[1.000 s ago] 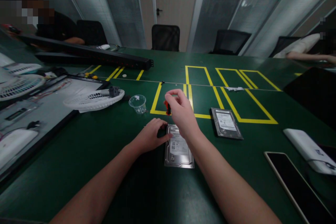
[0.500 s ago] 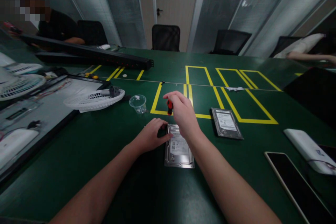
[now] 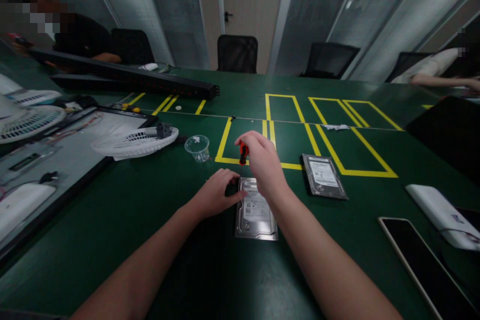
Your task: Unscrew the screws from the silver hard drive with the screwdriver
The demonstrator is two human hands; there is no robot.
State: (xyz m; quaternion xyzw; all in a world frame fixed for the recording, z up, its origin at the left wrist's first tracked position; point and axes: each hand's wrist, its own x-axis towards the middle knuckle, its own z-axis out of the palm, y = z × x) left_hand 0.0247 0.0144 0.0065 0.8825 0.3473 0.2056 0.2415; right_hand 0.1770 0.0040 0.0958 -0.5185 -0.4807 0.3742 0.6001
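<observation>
A silver hard drive (image 3: 257, 225) with a white label lies flat on the green table in front of me. My left hand (image 3: 221, 190) grips its upper left corner, thumb on the label and fingers at the edge. My right hand (image 3: 262, 160) is closed around a red and black screwdriver (image 3: 243, 154), held upright over the drive's far left corner. The screwdriver's tip is too fine to make out. To the right lies a second hard drive (image 3: 324, 176), which neither hand touches.
A clear plastic cup (image 3: 197, 148) stands left of my hands, beside a white fan grille (image 3: 135, 142). A phone (image 3: 420, 265) and a white power bank (image 3: 442, 215) lie at right. Yellow tape (image 3: 369, 174) marks the table. A long black bar (image 3: 150, 80) lies far left, near a seated person.
The screwdriver handle has turned slightly in my right hand, which stays over the same corner. My left hand and the hard drive have not visibly moved.
</observation>
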